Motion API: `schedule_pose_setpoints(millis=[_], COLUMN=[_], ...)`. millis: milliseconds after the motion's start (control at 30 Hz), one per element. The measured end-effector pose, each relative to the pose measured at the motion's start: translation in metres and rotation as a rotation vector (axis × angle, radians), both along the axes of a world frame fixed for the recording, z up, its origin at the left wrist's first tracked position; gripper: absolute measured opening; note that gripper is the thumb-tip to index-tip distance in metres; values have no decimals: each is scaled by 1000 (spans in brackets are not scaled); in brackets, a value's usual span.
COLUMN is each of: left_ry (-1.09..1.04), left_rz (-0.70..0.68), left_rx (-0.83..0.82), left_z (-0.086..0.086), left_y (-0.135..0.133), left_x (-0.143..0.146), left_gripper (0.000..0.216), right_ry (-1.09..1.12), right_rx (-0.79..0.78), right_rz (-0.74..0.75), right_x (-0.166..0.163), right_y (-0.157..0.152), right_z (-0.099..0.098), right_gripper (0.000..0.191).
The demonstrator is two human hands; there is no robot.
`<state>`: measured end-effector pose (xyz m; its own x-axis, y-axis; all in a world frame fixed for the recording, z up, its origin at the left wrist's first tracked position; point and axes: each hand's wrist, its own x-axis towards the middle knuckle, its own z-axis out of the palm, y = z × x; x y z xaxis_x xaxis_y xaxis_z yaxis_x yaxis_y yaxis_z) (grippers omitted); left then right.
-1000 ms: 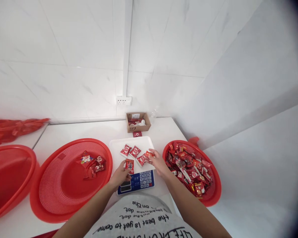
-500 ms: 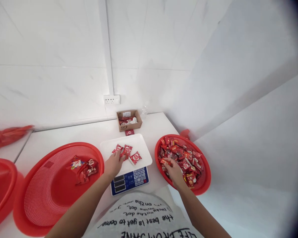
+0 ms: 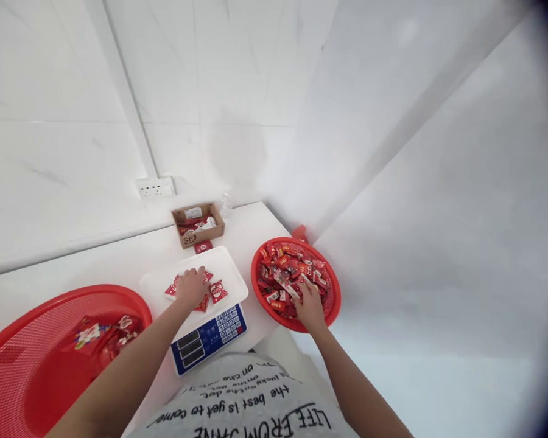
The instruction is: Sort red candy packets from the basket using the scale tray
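My left hand (image 3: 190, 288) lies palm down on the white tray of a blue scale (image 3: 237, 281), covering several small red snack packets (image 3: 218, 291); its fingers curl over them. My right hand (image 3: 309, 304) reaches into a red basket (image 3: 333, 304) full of red packets (image 3: 283, 274) at the right. Its fingers are bent down among the packets, and I cannot make out what they grip.
A large red basket (image 3: 36, 389) with a few packets (image 3: 101, 333) sits at the left. A small cardboard box (image 3: 196, 225) and a clear bottle (image 3: 226, 204) stand at the back by the wall, below a socket (image 3: 155, 186). The white wall corner is close on the right.
My right hand left the scale tray and moved into the right basket. My left hand moved up onto the packets on the tray. The view swung to the right.
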<state>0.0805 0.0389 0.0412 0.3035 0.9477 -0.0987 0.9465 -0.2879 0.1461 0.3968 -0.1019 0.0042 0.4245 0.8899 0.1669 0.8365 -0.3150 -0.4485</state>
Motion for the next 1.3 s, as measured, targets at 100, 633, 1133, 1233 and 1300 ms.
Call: schedule_pose_setpoints(millis=[100,633,1133,1233,1300], left_ry=[-74,-1847,-1694,-1640,-1608], left_rz=[16,753,969,964,936], left_rx=[-13,-1030,-915,-939,-948], left_z=[-1,39,28,26,24], left_y=[6,-90,-118,-117,-119], left_x=[1,-52,-71,-63,-60], left_gripper=[41,9,18,16,16], right_ry=[-22,-67,607,899,1001], right_rx=[-73,-250,27,-191,-255], right_rz=[-57,-16,88,272,315], right_x=[13,1,-48,-93,-118], right_y=[10,113,74,72,74], right_z=[6,9,32,32,34], right_gripper=[47,50,28,25,25])
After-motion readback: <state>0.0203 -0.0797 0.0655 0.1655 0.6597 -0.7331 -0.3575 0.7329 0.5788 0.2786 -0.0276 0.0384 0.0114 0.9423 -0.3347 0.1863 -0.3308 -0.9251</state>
